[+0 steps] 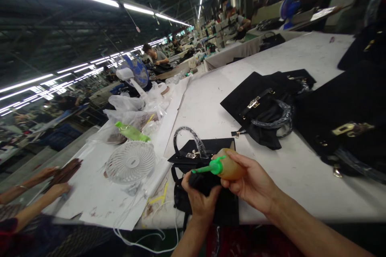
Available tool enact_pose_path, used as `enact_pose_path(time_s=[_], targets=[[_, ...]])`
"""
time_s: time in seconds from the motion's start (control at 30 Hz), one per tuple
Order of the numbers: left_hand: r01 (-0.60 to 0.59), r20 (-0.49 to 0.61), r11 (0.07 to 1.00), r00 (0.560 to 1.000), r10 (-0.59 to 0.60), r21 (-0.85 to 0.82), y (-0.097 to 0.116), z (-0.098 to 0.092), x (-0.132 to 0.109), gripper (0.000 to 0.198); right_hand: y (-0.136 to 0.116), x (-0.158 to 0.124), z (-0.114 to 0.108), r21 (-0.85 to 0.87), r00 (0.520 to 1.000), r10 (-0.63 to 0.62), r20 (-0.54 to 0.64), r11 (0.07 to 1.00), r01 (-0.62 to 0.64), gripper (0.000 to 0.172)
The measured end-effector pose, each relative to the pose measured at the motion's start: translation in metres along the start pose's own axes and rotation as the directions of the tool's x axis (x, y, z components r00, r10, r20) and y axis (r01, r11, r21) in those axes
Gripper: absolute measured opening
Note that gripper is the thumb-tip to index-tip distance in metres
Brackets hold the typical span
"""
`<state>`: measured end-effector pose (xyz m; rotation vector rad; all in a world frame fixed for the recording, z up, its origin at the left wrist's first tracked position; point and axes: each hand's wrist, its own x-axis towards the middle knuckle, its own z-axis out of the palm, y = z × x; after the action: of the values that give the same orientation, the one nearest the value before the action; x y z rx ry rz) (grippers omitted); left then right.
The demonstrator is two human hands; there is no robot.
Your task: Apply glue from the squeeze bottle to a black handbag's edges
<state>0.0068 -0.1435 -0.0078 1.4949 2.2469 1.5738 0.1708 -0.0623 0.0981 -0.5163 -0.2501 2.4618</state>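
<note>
My right hand (253, 176) is wrapped round a squeeze bottle (231, 168) with amber contents and a green nozzle. The nozzle points left, its tip just above the black material by my left hand's fingertips; whether it touches, I cannot tell. With my left hand (201, 202) I grip part of a black handbag (224, 146) at the table's near edge. Its curved handle is wrapped in clear plastic and stands up behind my hands. A metal clasp shows at the handle's base. My hands hide much of the bag's middle.
A white fan (132, 161) lies left of the bag, near a green packet (132, 131) and clear plastic bags (126, 103). More black handbags (259, 104) lie to the right on the white table (205, 108). At far left, another person's hands (57, 188) hold brown pieces.
</note>
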Motion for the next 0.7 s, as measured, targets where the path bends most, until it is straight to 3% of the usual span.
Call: enact_pose_path(time_s=[0.07,0.1,0.2,0.3,0.43,0.57,0.7], targets=[[-0.025,0.038,0.991,0.999,0.020,0.134,0.003,0.007,-0.003,0.094,0.003,0.000,0.002,-0.007,1.000,0.001,0.006,1.000,-0.001,0.021],[-0.047,0.054,0.977,0.998,0.036,0.208,0.004,0.010,-0.005,0.093,0.005,0.000,0.002,-0.011,1.000,0.004,0.002,1.000,-0.004,0.021],[-0.138,0.178,0.904,0.981,0.071,0.404,0.007,0.014,-0.010,0.061,0.008,0.000,-0.002,-0.017,0.999,0.018,-0.032,1.000,-0.019,0.019],[-0.174,0.308,0.840,0.951,0.009,0.513,0.014,0.014,-0.011,0.037,0.009,0.000,-0.007,-0.037,0.998,0.017,-0.055,0.999,-0.019,0.020],[-0.113,0.361,0.820,0.925,-0.119,0.560,0.028,0.014,-0.005,0.030,0.009,-0.002,-0.010,-0.058,0.998,-0.006,-0.069,0.998,0.002,0.022],[0.012,0.366,0.843,0.898,-0.246,0.537,0.034,0.014,-0.002,0.045,0.011,-0.002,-0.007,-0.050,0.995,-0.018,-0.102,0.999,0.013,0.020],[0.113,0.370,0.883,0.878,-0.303,0.455,0.031,0.013,-0.005,0.043,0.008,-0.002,-0.004,-0.060,0.996,-0.018,-0.091,0.998,0.013,0.020]])
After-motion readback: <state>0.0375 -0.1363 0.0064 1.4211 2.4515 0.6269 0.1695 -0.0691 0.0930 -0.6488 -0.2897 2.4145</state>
